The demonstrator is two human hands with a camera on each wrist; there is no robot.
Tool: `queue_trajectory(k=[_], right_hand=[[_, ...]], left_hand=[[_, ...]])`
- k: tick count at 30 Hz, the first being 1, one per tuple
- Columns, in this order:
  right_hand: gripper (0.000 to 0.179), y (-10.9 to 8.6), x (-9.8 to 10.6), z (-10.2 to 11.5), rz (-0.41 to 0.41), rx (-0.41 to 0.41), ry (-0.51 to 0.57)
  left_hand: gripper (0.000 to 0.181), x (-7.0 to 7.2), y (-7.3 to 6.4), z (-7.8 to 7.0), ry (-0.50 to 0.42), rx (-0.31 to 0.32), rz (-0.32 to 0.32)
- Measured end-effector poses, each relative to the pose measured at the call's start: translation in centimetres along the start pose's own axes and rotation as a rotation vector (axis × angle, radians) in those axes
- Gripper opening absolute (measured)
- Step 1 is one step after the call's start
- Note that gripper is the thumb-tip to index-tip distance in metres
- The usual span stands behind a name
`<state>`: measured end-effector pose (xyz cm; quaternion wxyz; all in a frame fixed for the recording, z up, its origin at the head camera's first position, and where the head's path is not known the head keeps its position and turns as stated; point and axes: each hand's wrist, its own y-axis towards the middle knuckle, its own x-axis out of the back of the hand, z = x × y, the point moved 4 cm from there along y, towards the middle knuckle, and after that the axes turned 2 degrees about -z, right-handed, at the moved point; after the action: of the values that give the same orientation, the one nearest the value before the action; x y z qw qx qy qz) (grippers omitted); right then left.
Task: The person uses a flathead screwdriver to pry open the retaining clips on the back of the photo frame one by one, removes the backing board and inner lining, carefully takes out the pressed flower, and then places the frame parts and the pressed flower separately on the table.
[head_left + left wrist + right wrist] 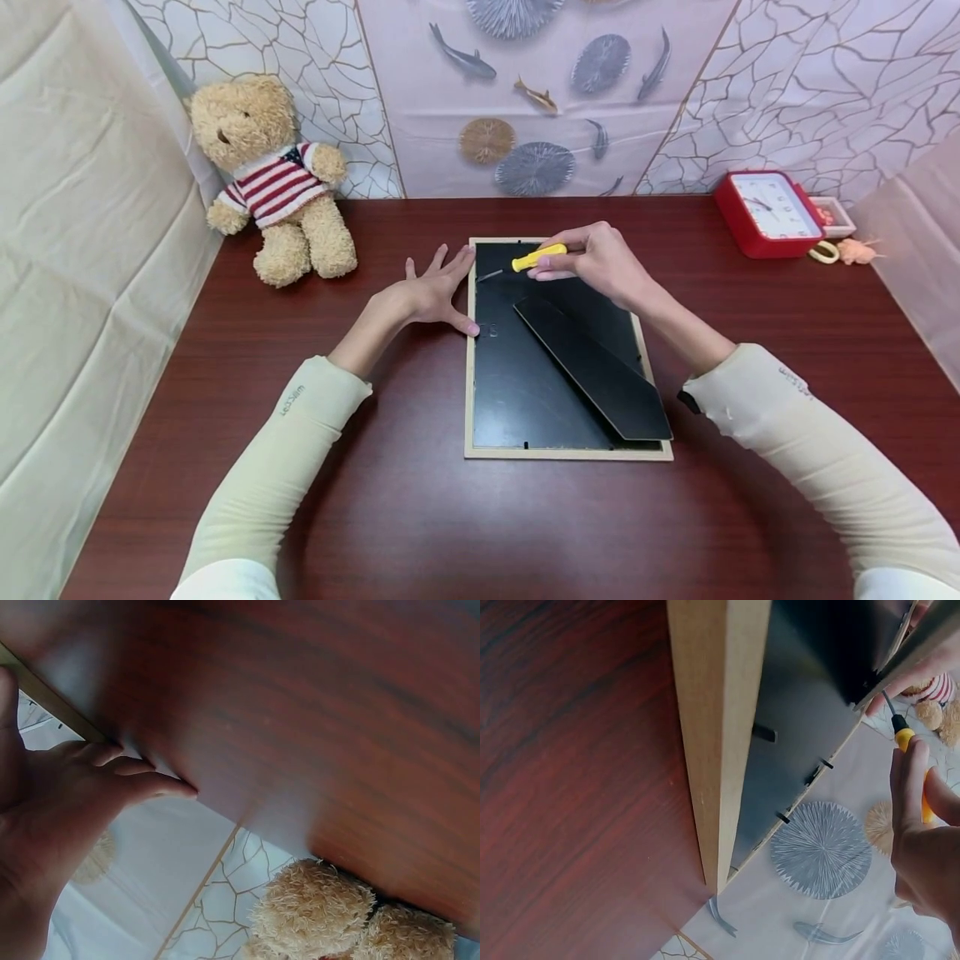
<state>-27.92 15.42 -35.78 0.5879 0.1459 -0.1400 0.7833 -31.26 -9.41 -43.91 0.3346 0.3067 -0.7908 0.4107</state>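
Observation:
A picture frame (495, 392) with a pale wood edge lies back up on the table, its black backing and slanted stand leg (592, 367) showing. My right hand (600, 262) pinches the yellow handle of a screwdriver (538, 257), whose tip points at the frame's upper left edge. Spread out along that left edge, my left hand (427, 293) touches the rim with its thumb and fingertips. Small black tabs (765, 733) stick out at the frame's inner edges in the right wrist view. The left wrist view shows the left hand (67, 787) against the frame's side.
On the dark red table (405, 517), a teddy bear (277, 183) in a striped sweater sits at the back left. A red clock (772, 215) stands at the back right, beside a small tray (832, 217) and an orange toy (857, 251). Patterned cloth (435, 158) hangs behind.

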Motion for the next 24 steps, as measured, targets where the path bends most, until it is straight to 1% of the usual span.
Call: queue_trajectory(k=[4,7,10,12,16,20,23,24], right_hand=[[0.024,0.0,0.0,-0.3,-0.017,-0.010,-0.018],[0.024,0.1,-0.1,-0.5,-0.034,-0.006,-0.051],[0.023,0.3,-0.1,-0.6,-0.062,-0.002,-0.116],[0.022,0.5,0.0,-0.6,-0.082,0.005,-0.178],[0.018,0.6,-0.2,-0.4,-0.120,0.049,-0.289],[0.016,0.7,-0.8,0.3,-0.129,0.106,-0.324],[0.017,0.8,-1.4,1.2,-0.127,0.145,-0.342],[0.017,0.8,-1.6,1.5,-0.128,0.159,-0.363]], left_hand=[[0.142,0.0,-0.1,0.0,-0.005,0.001,0.000],[0.142,-0.1,-0.1,0.0,-0.010,-0.004,-0.001],[0.142,-0.1,-0.1,0.0,-0.018,-0.007,-0.001],[0.140,-0.1,-0.1,0.0,-0.021,-0.011,-0.001],[0.139,0.0,-0.2,-0.1,-0.020,-0.022,-0.011],[0.139,0.2,-0.9,-0.6,-0.021,-0.026,-0.011],[0.139,0.2,-0.9,-0.7,-0.022,-0.023,-0.007],[0.139,0.2,-0.7,-0.6,-0.022,-0.021,-0.007]])
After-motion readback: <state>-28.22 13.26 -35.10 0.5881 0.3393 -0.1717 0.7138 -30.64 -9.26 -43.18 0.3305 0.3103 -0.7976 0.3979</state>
